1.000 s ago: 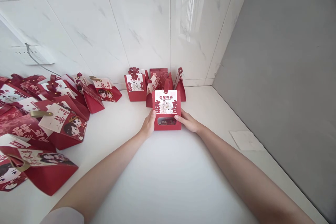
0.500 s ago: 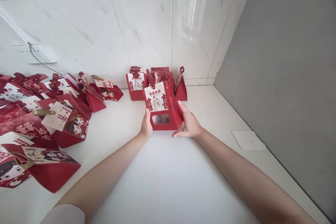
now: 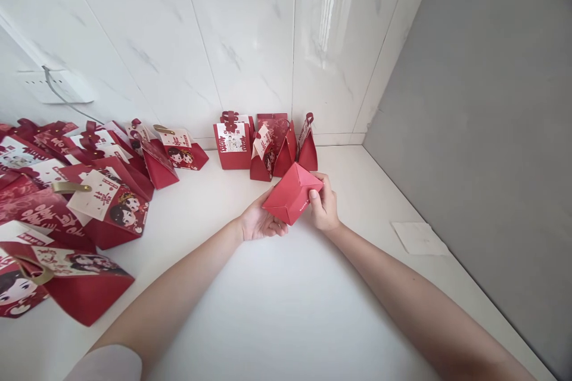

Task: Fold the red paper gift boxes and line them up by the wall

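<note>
The right hand (image 3: pixel 326 209) grips a red paper gift box (image 3: pixel 288 193) by its right end, thumb pressed on the folded base and fingers bent behind. The left hand (image 3: pixel 260 220) is turned palm up and open, fingers loosely curled at the box's lower left corner; how much weight it bears cannot be told. The box is between the two hands, tilted so its base faces the camera; its contents are hidden. Both forearms reach forward over the white tabletop (image 3: pixel 277 309) and converge on it.

Just beyond the hands, near the tiled wall (image 3: pixel 250 41), stand more gift boxes: one with a couple printed on a white front (image 3: pixel 233 152), a small tapered one (image 3: pixel 262 161) and a narrow one (image 3: pixel 308 152) at the right. What they contain does not show. Well to the left, many red gift boxes (image 3: pixel 114 235) crowd together, some with gold or dark red straps. A pale sheet (image 3: pixel 419 239) lies right of the right forearm, near a grey panel (image 3: pixel 469 101).
</note>
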`<state>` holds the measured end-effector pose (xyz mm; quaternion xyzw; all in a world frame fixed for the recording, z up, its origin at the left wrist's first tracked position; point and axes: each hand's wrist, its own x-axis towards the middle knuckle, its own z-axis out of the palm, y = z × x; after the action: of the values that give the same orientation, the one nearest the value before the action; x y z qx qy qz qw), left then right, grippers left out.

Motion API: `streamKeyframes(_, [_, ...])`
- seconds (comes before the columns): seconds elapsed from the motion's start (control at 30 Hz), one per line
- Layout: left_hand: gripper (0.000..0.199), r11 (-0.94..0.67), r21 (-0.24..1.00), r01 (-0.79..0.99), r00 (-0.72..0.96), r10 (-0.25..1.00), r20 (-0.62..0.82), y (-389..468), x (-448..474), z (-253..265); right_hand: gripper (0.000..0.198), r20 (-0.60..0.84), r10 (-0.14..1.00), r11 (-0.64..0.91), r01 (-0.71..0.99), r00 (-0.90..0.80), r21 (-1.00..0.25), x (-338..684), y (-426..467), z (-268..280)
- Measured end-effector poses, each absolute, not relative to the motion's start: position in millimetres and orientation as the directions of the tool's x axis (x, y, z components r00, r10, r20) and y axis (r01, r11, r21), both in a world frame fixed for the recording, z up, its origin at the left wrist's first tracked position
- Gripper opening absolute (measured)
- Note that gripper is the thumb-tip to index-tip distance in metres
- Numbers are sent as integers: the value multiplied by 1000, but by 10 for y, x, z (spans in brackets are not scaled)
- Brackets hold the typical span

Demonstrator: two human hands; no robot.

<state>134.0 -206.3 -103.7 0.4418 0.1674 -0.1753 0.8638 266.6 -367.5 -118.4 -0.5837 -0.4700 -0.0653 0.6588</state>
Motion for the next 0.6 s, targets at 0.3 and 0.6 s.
streamKeyframes(0.3, [94,540,725,426,904,-286,-318,-2082,1308,-1025,46,583,573,215,581,576,-785,2587,-3682,-1109])
streamKeyframes(0.6, [103,563,714,417,903,-347,-254,-2134,1318,-1011,55,457,658,187,457,599,-869,2487,-3665,-1069])
